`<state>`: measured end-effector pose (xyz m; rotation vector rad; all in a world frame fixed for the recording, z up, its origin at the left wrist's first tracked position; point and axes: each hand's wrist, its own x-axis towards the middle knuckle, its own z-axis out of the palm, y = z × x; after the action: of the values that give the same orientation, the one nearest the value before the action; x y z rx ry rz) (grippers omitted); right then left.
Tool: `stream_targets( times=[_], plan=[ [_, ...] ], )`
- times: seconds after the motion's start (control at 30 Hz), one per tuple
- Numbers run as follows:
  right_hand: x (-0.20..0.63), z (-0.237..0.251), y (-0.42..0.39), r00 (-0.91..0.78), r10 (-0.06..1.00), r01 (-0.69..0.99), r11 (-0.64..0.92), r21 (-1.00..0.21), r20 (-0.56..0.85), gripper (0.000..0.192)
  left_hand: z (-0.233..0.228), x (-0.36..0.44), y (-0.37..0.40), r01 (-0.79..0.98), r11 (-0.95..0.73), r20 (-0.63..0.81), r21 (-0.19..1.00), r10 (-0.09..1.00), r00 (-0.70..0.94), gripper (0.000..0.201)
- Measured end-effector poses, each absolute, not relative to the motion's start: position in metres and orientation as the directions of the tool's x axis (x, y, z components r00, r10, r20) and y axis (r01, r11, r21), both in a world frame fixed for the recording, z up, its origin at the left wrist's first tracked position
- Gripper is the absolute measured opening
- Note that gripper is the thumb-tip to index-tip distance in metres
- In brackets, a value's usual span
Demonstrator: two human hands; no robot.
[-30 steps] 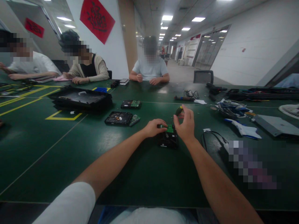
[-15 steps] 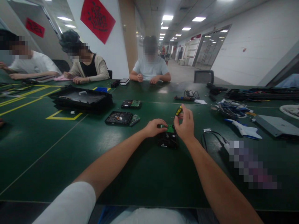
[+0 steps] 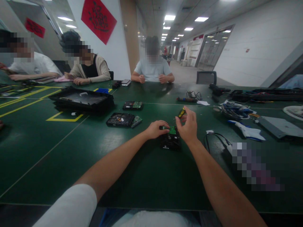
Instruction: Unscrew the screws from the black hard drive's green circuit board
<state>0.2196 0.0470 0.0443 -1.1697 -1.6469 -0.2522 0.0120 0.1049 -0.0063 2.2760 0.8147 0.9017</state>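
A black hard drive (image 3: 170, 143) with a green circuit board (image 3: 172, 130) on its far part lies on the dark green table (image 3: 113, 167). My left hand (image 3: 156, 130) grips the drive at its far left, fingers curled over the board's edge. Just beyond the right side of the drive, my right hand (image 3: 189, 126) holds a yellow and black screwdriver (image 3: 182, 112) by its handle, tilted over the board. The screwdriver's tip is too small to make out. To the left are another hard drive (image 3: 120, 119), a loose circuit board (image 3: 136, 121) and a further drive (image 3: 133, 105).
Black trays (image 3: 82, 99) are stacked at the left. A cable bundle (image 3: 234, 109), a blue and white glove (image 3: 247, 130) and a grey metal case (image 3: 280, 127) lie right. Nearer stands a blurred-out item (image 3: 257, 168) with a cable. Several people sit across the table.
My right thumb has lowered a little away from the screwdriver handle, and the fingers have shifted on it. Across the table, a person's hand has moved to the right.
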Motion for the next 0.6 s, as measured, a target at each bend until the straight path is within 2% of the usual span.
stream_targets(
  times=[0.6],
  plan=[
    [0.2188,0.0459,0.0456,0.021,0.571,0.773,0.511,-0.376,0.820,0.062,-0.0034,0.0112,0.1026,0.328,-0.667,0.403,0.669,0.696,0.594,0.028]
  ],
)
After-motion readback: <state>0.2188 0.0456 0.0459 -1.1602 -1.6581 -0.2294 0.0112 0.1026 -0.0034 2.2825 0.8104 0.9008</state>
